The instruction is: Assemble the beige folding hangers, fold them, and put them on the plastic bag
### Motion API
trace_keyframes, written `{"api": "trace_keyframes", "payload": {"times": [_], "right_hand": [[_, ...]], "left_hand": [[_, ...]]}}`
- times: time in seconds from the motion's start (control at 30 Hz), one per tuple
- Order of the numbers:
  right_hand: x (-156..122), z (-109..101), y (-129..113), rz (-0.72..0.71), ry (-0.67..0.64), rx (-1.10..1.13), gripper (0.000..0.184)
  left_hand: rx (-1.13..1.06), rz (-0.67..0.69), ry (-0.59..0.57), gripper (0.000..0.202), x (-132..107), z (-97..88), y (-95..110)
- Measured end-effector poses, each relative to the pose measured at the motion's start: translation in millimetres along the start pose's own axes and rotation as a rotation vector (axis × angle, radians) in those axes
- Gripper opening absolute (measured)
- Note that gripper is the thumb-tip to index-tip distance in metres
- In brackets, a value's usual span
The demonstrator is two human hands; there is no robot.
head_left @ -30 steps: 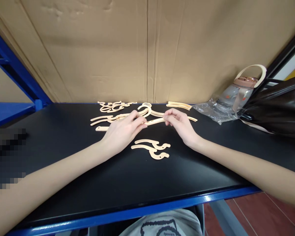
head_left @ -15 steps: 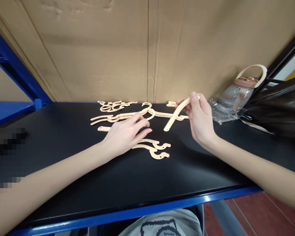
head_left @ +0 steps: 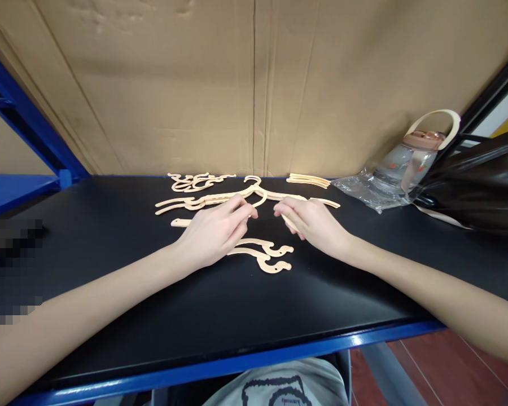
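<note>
Flat pale wooden cut-out pieces lie on a black table top [head_left: 110, 270]. My left hand [head_left: 214, 231] rests on a straight wooden strip [head_left: 178, 223], fingers curled and pinched at its right end, which is hidden. My right hand [head_left: 311, 223] is closed on a curved wooden strip [head_left: 291, 224], most of it hidden under the fingers. The fingertips of both hands nearly meet, just in front of a round hook piece [head_left: 257, 192]. Two curved pieces with hooked ends [head_left: 266, 256] lie just in front of and between the hands.
Scrolled cut-outs [head_left: 195, 181], long thin pieces [head_left: 182, 203] and stacked curved strips [head_left: 308, 180] lie by the cardboard wall [head_left: 254, 84]. At the right are a water bottle [head_left: 408, 160] on clear plastic and a black bag [head_left: 478, 192]. A blue shelf frame [head_left: 29, 129] stands at the left.
My right hand, which had lifted the curved strip up to the right, has come back down to the table beside my left hand. My left hand has barely moved.
</note>
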State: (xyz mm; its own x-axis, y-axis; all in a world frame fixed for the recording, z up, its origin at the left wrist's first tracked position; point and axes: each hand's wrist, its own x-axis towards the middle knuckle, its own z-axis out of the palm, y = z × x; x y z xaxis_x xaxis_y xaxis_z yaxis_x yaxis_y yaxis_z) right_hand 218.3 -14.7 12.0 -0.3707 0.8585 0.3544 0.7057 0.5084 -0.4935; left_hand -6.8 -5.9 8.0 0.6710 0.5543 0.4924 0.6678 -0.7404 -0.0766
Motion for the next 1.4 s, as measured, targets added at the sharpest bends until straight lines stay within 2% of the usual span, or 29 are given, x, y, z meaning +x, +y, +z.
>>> {"api": "trace_keyframes", "payload": {"times": [0.07, 0.17, 0.3, 0.43, 0.53, 0.67, 0.8, 0.87, 0.97, 1.13, 1.2, 1.4], "right_hand": [[0.8, 3.4, 0.5, 0.019, -0.041, -0.079, 0.034], [1.0, 7.7, 1.7, 0.044, -0.025, -0.143, 0.035], [-0.8, 8.7, 1.7, -0.020, 0.044, -0.145, 0.028], [-3.7, 7.2, -1.0, -0.033, 0.009, -0.185, 0.036], [-5.1, 7.6, -2.1, -0.049, -0.027, -0.226, 0.043], [-5.1, 9.9, -1.2, -0.158, -0.079, -0.183, 0.041], [-4.6, 10.2, -0.4, -0.193, -0.036, -0.119, 0.037], [-4.5, 9.6, -0.2, -0.197, -0.001, -0.023, 0.033], [-4.9, 9.8, 0.3, -0.211, 0.022, 0.079, 0.028], [-6.2, 11.9, 0.2, -0.260, 0.019, 0.052, 0.017], [-6.6, 11.8, -0.4, -0.293, 0.018, 0.017, 0.014], [-5.6, 11.2, 1.0, -0.340, 0.059, -0.052, 0.015]], "left_hand": [[0.006, -0.002, -0.005, 0.029, 0.3, -0.4, 0.4], [0.016, 0.000, -0.003, 0.029, 0.0, -0.2, 0.9], [0.034, 0.009, 0.015, 0.030, -0.5, 2.5, 1.8], [0.022, -0.037, 0.037, 0.029, 0.9, 5.5, 2.8], [-0.137, -0.112, 0.038, 0.026, 2.1, 7.1, 1.4], [-0.456, -0.176, 0.036, 0.024, 2.9, 8.7, -1.5], [-0.558, -0.229, 0.085, 0.024, 4.0, 8.6, -1.6], [-0.561, -0.240, 0.074, 0.026, 4.0, 8.3, -1.4], [-0.509, -0.182, 0.009, 0.026, 2.4, 7.7, -1.3], [-0.209, 0.020, -0.003, 0.022, -1.3, 4.3, 1.5], [-0.144, 0.057, 0.000, 0.018, -2.3, 1.7, 3.8], [-0.291, -0.085, -0.019, 0.015, -1.8, -5.5, 9.2]]}}
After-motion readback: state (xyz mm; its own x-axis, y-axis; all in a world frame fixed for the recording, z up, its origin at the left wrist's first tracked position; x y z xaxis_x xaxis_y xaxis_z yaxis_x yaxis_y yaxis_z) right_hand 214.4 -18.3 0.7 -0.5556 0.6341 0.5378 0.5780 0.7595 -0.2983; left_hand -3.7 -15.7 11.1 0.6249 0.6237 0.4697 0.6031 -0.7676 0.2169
